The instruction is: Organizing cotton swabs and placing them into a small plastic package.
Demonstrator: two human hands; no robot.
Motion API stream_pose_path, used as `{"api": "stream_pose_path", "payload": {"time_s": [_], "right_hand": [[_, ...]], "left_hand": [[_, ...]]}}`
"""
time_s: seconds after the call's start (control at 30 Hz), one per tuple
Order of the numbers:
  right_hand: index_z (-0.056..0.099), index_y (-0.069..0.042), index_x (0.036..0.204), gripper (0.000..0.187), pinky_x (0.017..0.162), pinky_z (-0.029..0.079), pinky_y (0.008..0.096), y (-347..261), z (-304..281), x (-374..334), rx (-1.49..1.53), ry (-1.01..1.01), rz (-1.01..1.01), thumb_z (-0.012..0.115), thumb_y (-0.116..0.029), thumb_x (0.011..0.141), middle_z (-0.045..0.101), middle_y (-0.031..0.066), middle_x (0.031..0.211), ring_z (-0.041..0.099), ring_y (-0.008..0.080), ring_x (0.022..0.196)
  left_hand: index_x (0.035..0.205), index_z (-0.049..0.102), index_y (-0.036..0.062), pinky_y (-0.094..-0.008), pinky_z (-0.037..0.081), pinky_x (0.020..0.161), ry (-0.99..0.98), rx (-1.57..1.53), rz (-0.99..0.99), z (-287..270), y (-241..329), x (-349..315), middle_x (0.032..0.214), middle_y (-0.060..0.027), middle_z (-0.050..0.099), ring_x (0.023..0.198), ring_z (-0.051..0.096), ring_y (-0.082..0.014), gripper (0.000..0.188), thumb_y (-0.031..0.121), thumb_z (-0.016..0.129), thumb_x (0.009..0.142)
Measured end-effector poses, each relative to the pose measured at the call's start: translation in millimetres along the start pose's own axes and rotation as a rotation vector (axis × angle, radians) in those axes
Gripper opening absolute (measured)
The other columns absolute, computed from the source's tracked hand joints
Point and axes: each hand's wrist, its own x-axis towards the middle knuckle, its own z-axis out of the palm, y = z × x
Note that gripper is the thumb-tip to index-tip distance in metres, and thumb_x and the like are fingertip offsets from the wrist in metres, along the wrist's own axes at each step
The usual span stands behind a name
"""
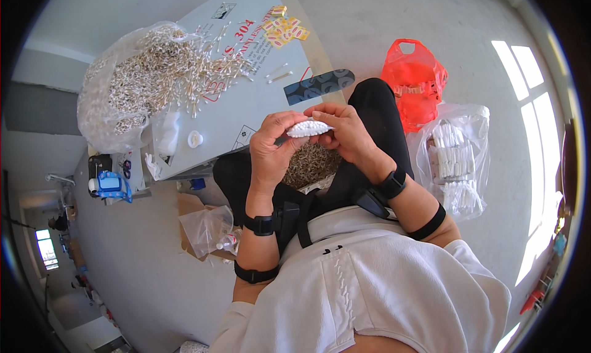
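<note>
A tight bundle of cotton swabs [308,129] is between my two hands, its white cotton tips facing me. My left hand [271,142] grips its left side, fingers curled over the top. On the other side my right hand [349,132] pinches the bundle's right end with thumb and fingers; whether a clear wrapper is around it I cannot tell. Just below, between my knees, loose cotton swabs [311,166] fill a container mostly hidden by my hands and legs. A large heap of cotton swabs [148,76] spills from a clear bag onto the table at the left.
On the table [212,140] lie small yellow packets [286,31], a dark patterned strip [320,87] and a white round piece [195,138]. Right of my knee are a red plastic bag [414,76] and a clear bag of swab packs [452,159]. A cardboard box [188,214] stands below the table.
</note>
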Motion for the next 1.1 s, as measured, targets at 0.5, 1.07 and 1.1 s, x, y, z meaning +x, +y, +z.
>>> {"api": "stream_pose_path", "payload": {"time_s": [0.5, 1.07, 1.1], "right_hand": [[0.068, -0.001, 0.107, 0.033, 0.074, 0.052, 0.0272, 10, 10, -2, -0.646, 0.012, -0.717, 0.066, 0.011, 0.076, 0.067, 0.0098, 0.102, 0.064, 0.0148, 0.088], [0.069, -0.003, 0.111, 0.029, 0.072, 0.053, 0.0238, 17, 0, 2, -0.388, -0.055, -0.436, 0.064, 0.007, 0.084, 0.067, 0.0095, 0.103, 0.066, 0.0118, 0.086], [0.069, -0.005, 0.113, 0.030, 0.072, 0.053, 0.0236, 15, -3, 4, -0.364, -0.083, -0.382, 0.063, 0.006, 0.086, 0.067, 0.0104, 0.107, 0.066, 0.0111, 0.086]], "left_hand": [[0.106, 0.066, -0.0043, -0.0249, 0.050, 0.082, 0.135, -0.358, -0.237, 6, 4, 0, 0.103, -0.0073, 0.067, 0.096, 0.061, -0.0119, 0.022, 0.003, 0.070, 0.085], [0.111, 0.065, -0.0036, -0.0256, 0.052, 0.084, 0.107, -0.440, -0.252, 5, 5, -1, 0.104, -0.0068, 0.066, 0.095, 0.063, -0.0133, 0.028, -0.006, 0.065, 0.083], [0.111, 0.065, -0.0036, -0.0256, 0.052, 0.084, 0.108, -0.440, -0.252, 5, 5, -1, 0.104, -0.0068, 0.066, 0.095, 0.063, -0.0133, 0.028, -0.006, 0.065, 0.083]]}}
